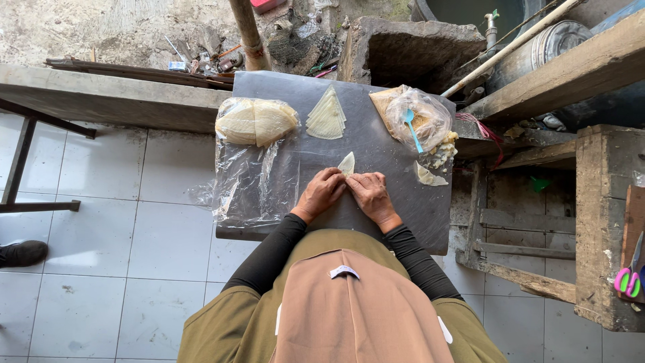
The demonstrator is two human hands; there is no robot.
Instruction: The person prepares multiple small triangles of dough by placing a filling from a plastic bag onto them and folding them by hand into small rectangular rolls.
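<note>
Both my hands rest on a dark grey board (376, 144) in front of me. My left hand (322, 193) and my right hand (369, 195) pinch a small pale triangular pastry sheet (347, 163) between their fingertips; only its tip shows above the fingers. A fanned stack of folded pale triangles (326, 115) lies further up the board. A clear bag of round pale wrappers (255, 121) lies at the upper left. At the upper right sits a clear bag of crumbly filling (422, 119) with a blue spoon (411, 128) in it.
A folded pastry piece (430, 177) lies at the board's right edge. Rough wooden shelving (598, 202) stands to the right, with pink-handled scissors (630, 277) on it. A concrete ledge (101, 97) runs at the left over white floor tiles (101, 242). A dark shoe (23, 253) shows at far left.
</note>
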